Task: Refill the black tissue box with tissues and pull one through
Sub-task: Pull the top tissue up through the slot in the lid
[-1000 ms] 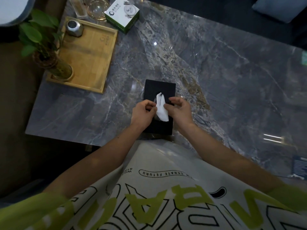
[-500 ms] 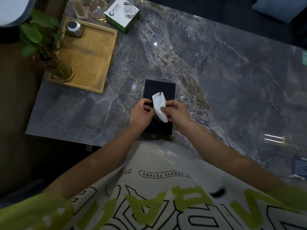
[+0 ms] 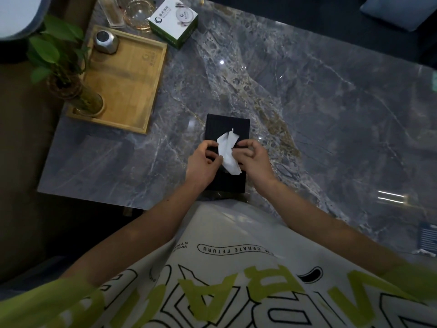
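The black tissue box (image 3: pixel 227 125) lies flat on the grey marble table (image 3: pixel 307 102), close to its near edge and right in front of me. A white tissue (image 3: pixel 227 150) sticks up out of the box's top and folds toward me. My left hand (image 3: pixel 203 165) rests on the box's left side, thumb and fingers pinching the tissue's left edge. My right hand (image 3: pixel 254 159) sits on the right side, fingertips closed on the tissue's right edge. The near half of the box is hidden under both hands.
A wooden tray (image 3: pixel 127 76) lies at the far left, carrying a metal canister (image 3: pixel 105 41) and a potted plant in a glass vase (image 3: pixel 71 84). A green-and-white carton (image 3: pixel 173 20) and glassware (image 3: pixel 138 13) stand at the far edge. A dark booklet (image 3: pixel 428 235) lies at right.
The tissue has been drawn further out and spread wider between my fingers. Both hands stayed on the box, shifting only slightly.
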A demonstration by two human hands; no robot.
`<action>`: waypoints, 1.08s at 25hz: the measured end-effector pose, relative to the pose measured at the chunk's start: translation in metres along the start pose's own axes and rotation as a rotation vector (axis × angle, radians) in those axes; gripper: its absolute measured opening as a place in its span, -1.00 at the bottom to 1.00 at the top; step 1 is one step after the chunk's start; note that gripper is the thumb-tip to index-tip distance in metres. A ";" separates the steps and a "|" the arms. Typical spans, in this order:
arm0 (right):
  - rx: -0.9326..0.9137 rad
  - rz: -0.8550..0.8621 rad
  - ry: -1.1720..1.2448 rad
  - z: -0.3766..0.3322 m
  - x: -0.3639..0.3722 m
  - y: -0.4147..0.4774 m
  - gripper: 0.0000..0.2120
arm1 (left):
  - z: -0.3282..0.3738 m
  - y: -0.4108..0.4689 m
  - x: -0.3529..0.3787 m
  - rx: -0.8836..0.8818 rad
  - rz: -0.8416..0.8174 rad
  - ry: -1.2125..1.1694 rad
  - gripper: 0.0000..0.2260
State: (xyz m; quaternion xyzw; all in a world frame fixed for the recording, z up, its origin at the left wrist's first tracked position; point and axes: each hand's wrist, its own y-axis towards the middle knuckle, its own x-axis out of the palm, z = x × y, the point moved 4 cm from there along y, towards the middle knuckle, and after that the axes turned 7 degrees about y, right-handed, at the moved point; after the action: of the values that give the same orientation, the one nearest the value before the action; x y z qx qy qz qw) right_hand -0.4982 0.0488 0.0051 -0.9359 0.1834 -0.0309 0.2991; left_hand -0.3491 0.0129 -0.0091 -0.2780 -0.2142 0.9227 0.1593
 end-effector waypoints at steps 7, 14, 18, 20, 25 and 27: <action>0.105 0.010 0.087 -0.002 0.003 0.002 -0.91 | -0.003 0.002 0.002 0.013 -0.009 0.046 -0.88; 0.105 0.049 -0.064 0.002 0.005 0.010 -0.90 | -0.001 0.001 0.001 0.043 -0.016 0.039 -0.93; 0.116 0.032 -0.051 0.001 0.007 0.008 -0.89 | 0.002 0.000 0.002 0.053 -0.008 0.007 -0.85; 0.128 -0.004 -0.019 0.000 0.010 0.005 -0.89 | 0.002 -0.001 0.002 0.049 -0.012 0.009 -0.78; 0.174 -0.019 0.091 0.001 0.011 0.002 -0.91 | -0.003 0.004 0.001 0.033 -0.011 0.008 -0.87; 0.184 -0.020 0.120 0.001 0.010 0.002 -0.94 | -0.004 0.005 0.000 0.029 -0.016 0.013 -0.88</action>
State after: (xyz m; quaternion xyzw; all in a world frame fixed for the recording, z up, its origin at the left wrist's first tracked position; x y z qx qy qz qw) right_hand -0.4896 0.0441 0.0025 -0.9027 0.1880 -0.1067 0.3720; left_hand -0.3479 0.0099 -0.0146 -0.2800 -0.2022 0.9225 0.1722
